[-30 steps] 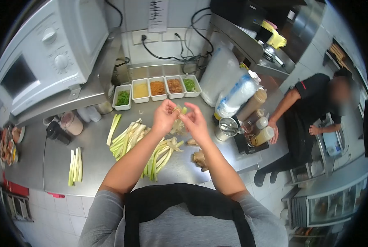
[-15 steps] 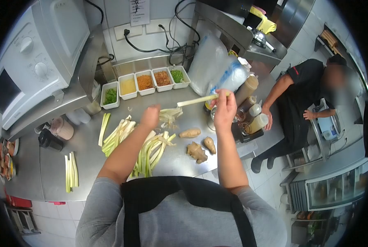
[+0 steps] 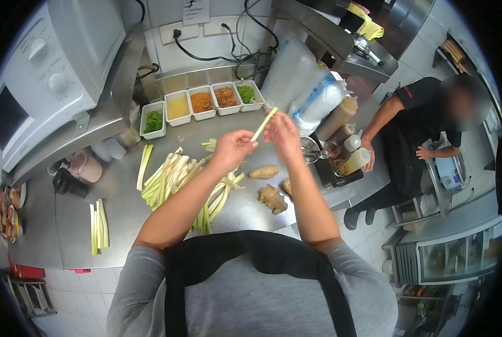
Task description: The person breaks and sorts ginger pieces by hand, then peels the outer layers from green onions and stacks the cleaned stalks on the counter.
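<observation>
Stainless-steel counter (image 3: 127, 224) spans the kitchen, with heaped scallion stalks (image 3: 169, 182) near left and knobbly ginger (image 3: 273, 199) near right. Beyond, over the counter, the left hand (image 3: 234, 149) pinches the lower end of one pale scallion stalk (image 3: 264, 124); the right hand (image 3: 284, 136) curls its fingers beside the upper part, their grip unclear. Far back, below a wall paper (image 3: 196, 11) with illegible writing, stand five white tubs (image 3: 153, 134).

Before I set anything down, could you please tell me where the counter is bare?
Bare counter lies between the small stalk bunch and the pile, and left of that bunch, in front of the black cup. The right end, with bottles and bags, is crowded.
</observation>
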{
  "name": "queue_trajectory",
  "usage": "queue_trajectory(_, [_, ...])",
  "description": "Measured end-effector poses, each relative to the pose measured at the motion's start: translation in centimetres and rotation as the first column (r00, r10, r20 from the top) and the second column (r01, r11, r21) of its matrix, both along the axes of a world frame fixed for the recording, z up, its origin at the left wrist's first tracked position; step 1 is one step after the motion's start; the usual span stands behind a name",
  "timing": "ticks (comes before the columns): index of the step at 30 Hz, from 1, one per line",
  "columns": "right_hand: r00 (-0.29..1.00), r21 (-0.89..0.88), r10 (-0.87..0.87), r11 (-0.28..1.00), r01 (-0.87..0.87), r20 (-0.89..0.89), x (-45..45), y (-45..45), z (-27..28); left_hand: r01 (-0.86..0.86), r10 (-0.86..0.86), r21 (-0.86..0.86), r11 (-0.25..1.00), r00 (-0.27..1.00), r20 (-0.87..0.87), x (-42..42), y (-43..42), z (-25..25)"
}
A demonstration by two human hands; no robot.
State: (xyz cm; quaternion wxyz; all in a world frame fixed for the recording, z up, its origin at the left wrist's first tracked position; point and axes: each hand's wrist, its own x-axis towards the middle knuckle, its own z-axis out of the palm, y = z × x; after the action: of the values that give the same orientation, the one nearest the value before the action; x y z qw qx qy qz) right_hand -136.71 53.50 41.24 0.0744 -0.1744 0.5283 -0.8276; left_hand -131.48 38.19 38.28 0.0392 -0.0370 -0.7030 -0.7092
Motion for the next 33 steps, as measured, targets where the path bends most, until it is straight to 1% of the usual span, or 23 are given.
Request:
queue_trajectory(1, [0.998, 0.015, -0.055, 0.998, 0.054, 0.020, -0.2, -0.2, -1.7, -0.044, 0.043, -0.024, 0.999, 0.999, -0.008, 0.0, 0.1, -0.3])
queue_trajectory(3, [0.991, 0.120, -0.128, 0.984, 0.131, -0.029, 1.0, -0.9, -2.9, -0.134, 0.132, -0.072, 0.988, 0.991, -0.025, 0.3, 0.1, -0.3])
queue_trajectory(4, [0.985, 0.171, -0.160, 0.971, 0.168, -0.058, 1.6, -1.3, -3.4, -0.148, 0.146, -0.122, 0.981, 0.989, -0.029, 0.6, 0.3, 0.0])
queue_trajectory(6, [0.987, 0.120, -0.160, 0.980, 0.162, -0.024, 2.4, -1.7, -4.2, -0.178, 0.172, -0.220, 0.959, 0.984, -0.044, 2.1, 0.8, 2.1])
queue_trajectory(9, [0.982, 0.054, -0.185, 0.982, 0.183, 0.038, 2.7, -2.5, -4.6, -0.176, 0.171, -0.096, 0.980, 0.983, -0.062, 1.5, 1.0, -0.1])
queue_trajectory(11, [0.975, 0.006, -0.212, 0.977, 0.212, 0.071, 2.8, -2.8, -5.1, -0.135, 0.135, 0.012, 0.991, 0.990, -0.033, 1.3, 0.9, -0.9])
queue_trajectory(12, [0.971, -0.021, -0.225, 0.974, 0.227, 0.081, 2.9, -3.1, -5.3, -0.125, 0.126, 0.030, 0.992, 0.991, -0.036, 1.5, 0.8, -0.9])
queue_trajectory(15, [0.976, -0.109, -0.173, 0.976, 0.188, 0.135, 3.2, -3.6, -5.6, -0.107, 0.110, 0.096, 0.990, 0.994, -0.022, 1.7, 1.1, -0.7])
queue_trajectory(17, [0.974, -0.147, -0.150, 0.973, 0.176, 0.172, 3.2, -3.5, -5.7, -0.125, 0.124, 0.141, 0.982, 0.992, 0.010, 2.0, 1.0, -0.8])
queue_trajectory(19, [0.973, -0.185, -0.092, 0.974, 0.132, 0.211, 3.5, -3.8, -5.8, -0.113, 0.111, 0.186, 0.976, 0.994, 0.023, 2.2, 0.9, -0.9])
queue_trajectory(22, [0.954, -0.112, -0.074, 0.988, 0.111, 0.291, 3.6, -3.9, -5.5, -0.106, 0.096, 0.228, 0.968, 0.994, 0.052, 2.3, 1.1, -1.7])
queue_trajectory(24, [0.975, 0.001, -0.119, 0.993, 0.121, 0.187, 3.1, -4.0, -6.0, -0.156, 0.132, 0.229, 0.961, 0.984, 0.119, 2.4, 0.9, -2.1])
queue_trajectory(25, [0.984, 0.085, -0.123, 0.990, 0.112, 0.131, 2.5, -3.8, -6.5, -0.154, 0.120, 0.275, 0.949, 0.983, 0.139, 2.5, 0.8, -2.3])
queue_trajectory(26, [0.976, 0.115, -0.196, 0.976, 0.185, 0.094, 2.8, -4.1, -5.7, -0.155, 0.109, 0.325, 0.933, 0.982, 0.156, 2.5, 0.7, -2.4])
queue_trajectory(28, [0.978, 0.130, -0.194, 0.974, 0.183, 0.076, 2.5, -4.2, -5.3, -0.168, 0.119, 0.283, 0.944, 0.976, 0.183, 3.0, 0.7, -1.4])
queue_trajectory(30, [0.980, 0.069, -0.188, 0.981, 0.183, 0.069, 3.0, -4.8, -4.8, -0.158, 0.119, 0.255, 0.954, 0.980, 0.161, 2.9, 0.6, -1.9])
queue_trajectory(31, [0.976, 0.016, -0.161, 0.987, 0.161, 0.145, 3.3, -4.9, -4.9, -0.147, 0.115, 0.239, 0.960, 0.983, 0.143, 2.9, 0.6, -2.1])
queue_trajectory(33, [0.954, -0.099, -0.101, 0.986, 0.133, 0.281, 3.2, -5.0, -4.9, -0.151, 0.113, 0.282, 0.947, 0.983, 0.147, 2.9, 0.7, -2.5])
